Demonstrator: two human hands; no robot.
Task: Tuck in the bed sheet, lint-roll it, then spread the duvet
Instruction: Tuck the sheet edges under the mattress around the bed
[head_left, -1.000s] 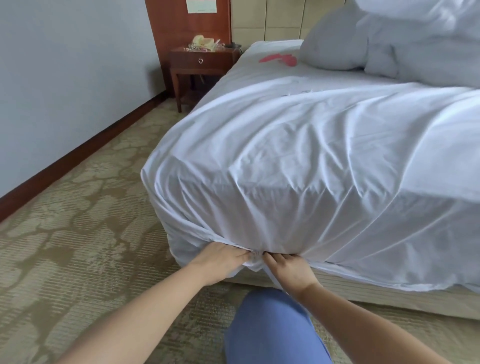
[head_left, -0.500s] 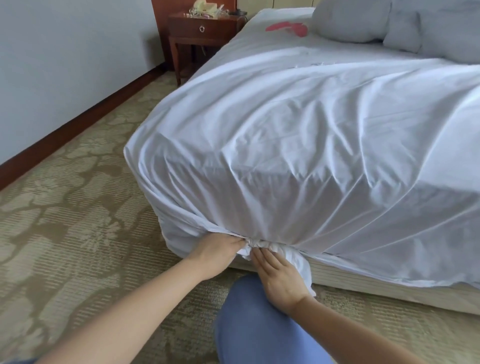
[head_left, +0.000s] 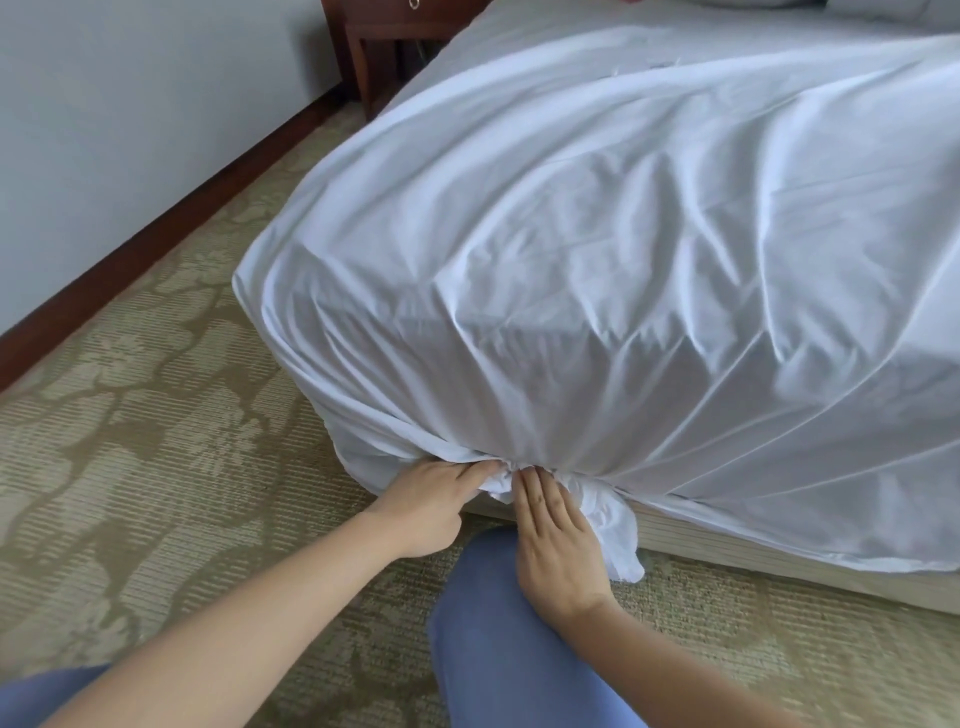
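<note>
Tucking bed sheet corner: left hand pinching the gathered bunch; right hand fingers straight, together, pressing slack. Advisable: pushing deep under mattress, just beyond fingertips.

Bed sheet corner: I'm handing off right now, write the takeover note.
Left hand: fingers curled on the gathered sheet at the mattress's bottom corner.
Right hand: fingers straight, pressing the bunched cloth toward the gap above the bed base.
Sheet: draped over the mattress, wrinkled; a loose tail hangs beside the right hand.
Done: corner gathered.
Left: push the tail under, tuck the hanging edge along the right, lint-roll, spread the duvet. Roller and duvet are not identifiable in view.
</note>
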